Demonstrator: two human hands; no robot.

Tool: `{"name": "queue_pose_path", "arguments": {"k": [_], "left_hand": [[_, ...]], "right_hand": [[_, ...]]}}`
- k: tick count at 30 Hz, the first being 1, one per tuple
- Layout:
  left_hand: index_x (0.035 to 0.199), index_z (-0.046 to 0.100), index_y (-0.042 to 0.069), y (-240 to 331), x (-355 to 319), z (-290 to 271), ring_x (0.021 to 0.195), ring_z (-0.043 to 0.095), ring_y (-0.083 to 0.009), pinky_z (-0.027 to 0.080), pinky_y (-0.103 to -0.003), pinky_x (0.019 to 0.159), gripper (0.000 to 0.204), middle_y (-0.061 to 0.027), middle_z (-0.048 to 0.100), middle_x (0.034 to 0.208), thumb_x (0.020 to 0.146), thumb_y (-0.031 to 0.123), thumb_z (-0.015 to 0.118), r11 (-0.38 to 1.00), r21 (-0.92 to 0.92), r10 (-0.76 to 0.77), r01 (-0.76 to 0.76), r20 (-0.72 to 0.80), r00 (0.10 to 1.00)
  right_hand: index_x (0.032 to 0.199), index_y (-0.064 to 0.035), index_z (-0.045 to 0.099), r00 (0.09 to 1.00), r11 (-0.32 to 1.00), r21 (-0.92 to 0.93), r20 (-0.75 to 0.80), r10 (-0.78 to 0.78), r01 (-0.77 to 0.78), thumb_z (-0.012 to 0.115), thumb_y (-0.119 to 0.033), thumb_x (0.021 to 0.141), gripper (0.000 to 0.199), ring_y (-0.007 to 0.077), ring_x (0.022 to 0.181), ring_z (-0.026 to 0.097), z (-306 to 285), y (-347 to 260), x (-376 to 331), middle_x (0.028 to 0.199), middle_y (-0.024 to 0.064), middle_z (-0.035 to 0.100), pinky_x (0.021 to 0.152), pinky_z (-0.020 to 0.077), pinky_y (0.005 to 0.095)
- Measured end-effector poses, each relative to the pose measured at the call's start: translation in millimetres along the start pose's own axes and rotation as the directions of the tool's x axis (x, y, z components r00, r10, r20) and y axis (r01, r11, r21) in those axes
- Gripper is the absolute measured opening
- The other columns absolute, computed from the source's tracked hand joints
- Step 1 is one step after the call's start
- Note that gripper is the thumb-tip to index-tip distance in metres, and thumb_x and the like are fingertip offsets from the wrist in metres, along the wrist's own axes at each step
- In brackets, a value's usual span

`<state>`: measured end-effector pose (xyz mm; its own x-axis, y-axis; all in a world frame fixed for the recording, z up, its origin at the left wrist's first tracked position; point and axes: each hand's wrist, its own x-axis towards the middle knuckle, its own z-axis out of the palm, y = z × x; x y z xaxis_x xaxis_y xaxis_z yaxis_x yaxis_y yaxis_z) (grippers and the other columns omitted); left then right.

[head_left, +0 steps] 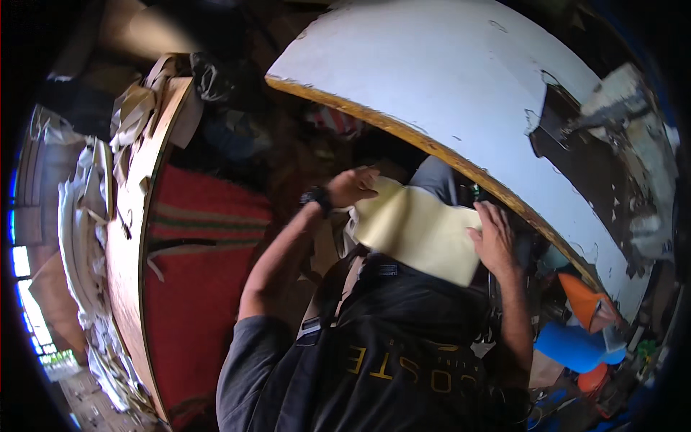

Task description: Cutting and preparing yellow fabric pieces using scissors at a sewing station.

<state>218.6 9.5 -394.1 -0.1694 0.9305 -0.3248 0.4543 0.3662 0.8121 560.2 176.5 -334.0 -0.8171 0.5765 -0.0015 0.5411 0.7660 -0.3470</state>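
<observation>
A pale yellow sheet (428, 229), gently curving, is spanning the space before the wearer's waist, near a white tabletop's worn brown edge. The left hand (353, 186) is pinching its upper left corner; the right hand (495, 236) is gripping its right edge. A dark watch (315, 199) is circling the left wrist. Below, a black apron (403, 327) is showing large yellow lettering, upside down from this view, and a small label (387, 270) near its upper edge. The white tabletop (439, 68) is stretching beyond; striped red fabric (205, 295) is lying left, and a blue cylinder (572, 347) is resting right.
</observation>
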Motion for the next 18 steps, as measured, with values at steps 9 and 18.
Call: {"name": "queue_pose_path", "arguments": {"k": [9, 18], "left_hand": [[0.135, 0.059, 0.006, -160, -7, 82, 0.112, 0.067, -0.0337, 0.055, -0.041, 0.091, 0.049, -0.0185, 0.069, 0.121, 0.089, 0.011, 0.072, 0.97, 0.089, -0.176, 0.225, -0.376, 0.91], [0.137, 0.059, 0.012, -242, 59, 61, 0.128, 0.057, -0.0402, 0.049, -0.046, 0.106, 0.047, -0.0247, 0.057, 0.142, 0.092, 0.025, 0.066, 0.747, 0.368, -0.481, 0.553, -0.275, 0.832]], "right_hand": [[0.14, -0.004, 0.056, 0.994, 0.959, 0.282, 0.095, -0.06, 0.031, 0.074, -0.031, 0.091, 0.058, 0.0421, 0.136, 0.047, 95, -35, -20, 0.148, 0.0221, 0.05, 0.113, 0.0372, 0.0506], [0.125, 0.0023, 0.063, 0.982, 0.89, 0.421, 0.005, 0.187, -0.172, 0.072, -0.012, 0.092, 0.037, 0.0398, 0.119, 0.06, 39, -30, -44, 0.127, 0.0216, 0.064, 0.103, 0.0481, 0.0436]]}}
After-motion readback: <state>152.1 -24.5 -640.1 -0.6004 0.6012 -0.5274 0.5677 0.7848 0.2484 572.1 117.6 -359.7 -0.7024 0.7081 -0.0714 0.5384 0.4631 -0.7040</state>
